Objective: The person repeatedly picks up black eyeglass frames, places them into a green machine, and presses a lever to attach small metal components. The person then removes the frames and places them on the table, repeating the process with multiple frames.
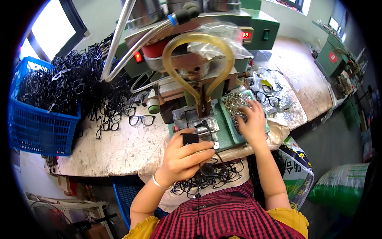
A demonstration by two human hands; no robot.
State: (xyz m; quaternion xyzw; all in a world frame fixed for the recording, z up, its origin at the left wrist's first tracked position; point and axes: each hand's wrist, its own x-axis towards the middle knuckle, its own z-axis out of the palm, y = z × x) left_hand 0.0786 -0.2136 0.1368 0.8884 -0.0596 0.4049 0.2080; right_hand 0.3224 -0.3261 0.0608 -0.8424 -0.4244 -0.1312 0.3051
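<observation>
My left hand is closed on a black eyeglass frame at the metal jig of a green bench machine. Its fingers hide much of the frame, and a small black square piece shows by the knuckles. To the right, my right hand is over the edge of a green tray full of tiny metal parts. Its fingers are spread and bent, and I make out nothing between them. Two copper-coloured electrodes, fed by a looped yellowish hose, point down just above the jig.
A blue crate heaped with black eyeglass frames stands at the left, with more piled beside it. Several frames lie in my lap. Bagged glasses sit right of the tray. Filled sacks stand on the floor at right.
</observation>
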